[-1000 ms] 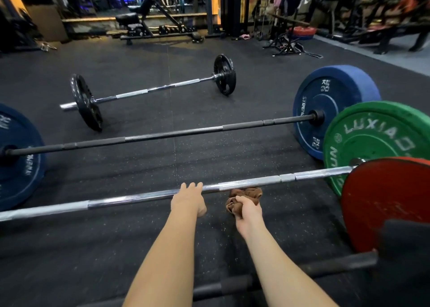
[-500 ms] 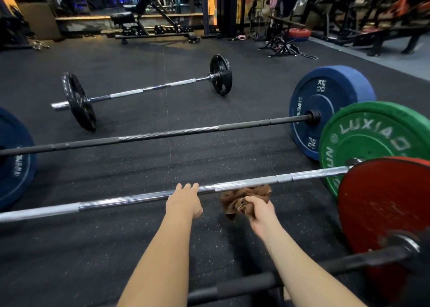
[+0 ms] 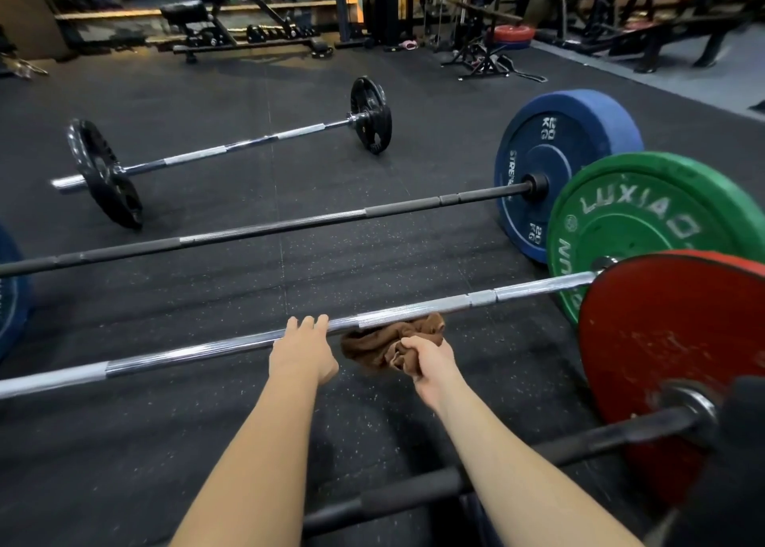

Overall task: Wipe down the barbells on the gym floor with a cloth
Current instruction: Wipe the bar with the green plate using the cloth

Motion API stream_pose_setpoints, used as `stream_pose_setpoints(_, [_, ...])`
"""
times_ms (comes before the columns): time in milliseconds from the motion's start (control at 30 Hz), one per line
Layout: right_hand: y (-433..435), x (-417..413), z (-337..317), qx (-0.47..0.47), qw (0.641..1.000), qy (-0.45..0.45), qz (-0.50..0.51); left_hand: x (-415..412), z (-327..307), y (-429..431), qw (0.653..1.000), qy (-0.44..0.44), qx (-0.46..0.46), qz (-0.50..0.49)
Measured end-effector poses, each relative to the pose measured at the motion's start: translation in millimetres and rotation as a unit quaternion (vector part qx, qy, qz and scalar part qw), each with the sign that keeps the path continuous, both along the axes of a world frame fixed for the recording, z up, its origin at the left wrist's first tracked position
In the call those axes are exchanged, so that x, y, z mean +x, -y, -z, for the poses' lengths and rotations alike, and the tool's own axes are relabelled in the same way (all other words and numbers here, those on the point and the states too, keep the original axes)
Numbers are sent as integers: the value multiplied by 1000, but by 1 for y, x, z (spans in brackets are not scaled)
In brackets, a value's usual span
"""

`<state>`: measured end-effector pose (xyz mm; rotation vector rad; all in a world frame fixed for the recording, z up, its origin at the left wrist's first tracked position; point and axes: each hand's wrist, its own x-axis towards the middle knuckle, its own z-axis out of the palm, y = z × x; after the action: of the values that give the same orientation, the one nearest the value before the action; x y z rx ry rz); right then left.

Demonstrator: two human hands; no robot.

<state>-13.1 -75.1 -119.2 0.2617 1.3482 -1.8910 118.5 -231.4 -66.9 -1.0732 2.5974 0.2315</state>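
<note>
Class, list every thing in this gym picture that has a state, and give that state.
Chrome bar, lies loaded with a green plate.
Cloth, bunched, touching the chrome bar from below.
Left hand, rests on the chrome bar, fingers over it.
Right hand, grips the cloth.
Black bar, lies loaded with a blue plate.
Far bar, lies with a black plate at each end.
Near bar, loaded with a red plate.

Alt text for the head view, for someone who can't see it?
A person's right hand grips a brown cloth against a chrome barbell on a black gym floor, while the left hand rests on the bar beside it. Its green plate stands at right, between a red plate and a blue plate.
</note>
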Motion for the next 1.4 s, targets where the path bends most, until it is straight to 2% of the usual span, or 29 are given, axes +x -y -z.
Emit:
stream_pose_setpoints(167, [-18,-28,-2,-10,996,19,89,2,1,-6,1000,-18,-5,-9])
stream_pose_setpoints(533, [-11,-12,-5,-29,999,43,4,-4,-3,-11,999,-23,0,-32])
stream_pose_setpoints(667, [-11,-13,-5,-49,994,63,73,-4,-5,-15,998,-33,2,-45])
stream_pose_setpoints(767, [-13,-18,-2,-79,984,87,136,-6,1,-25,993,-78,-8,-84])
stream_pose_setpoints(867, [-13,-20,1,-78,984,85,138,-18,6,-37,980,-133,-21,-148])
stream_pose_setpoints(933, [-12,-20,2,-72,986,85,123,-30,4,-42,975,-133,-26,-177])
stream_pose_setpoints(1067, [-9,-17,0,-63,990,88,92,-58,7,-46,981,-137,-86,-106])
stream_pose_setpoints(1200, [-10,-23,1,-70,982,104,139,-82,15,-45,988,-148,3,-37])
stream_pose_setpoints(1333, [-23,-38,-1,-100,960,130,226,-85,6,-38,993,-84,60,-63])
stream_pose_setpoints(1400, [-25,-40,-5,-100,964,125,212,-88,-1,-36,993,-58,74,-68])
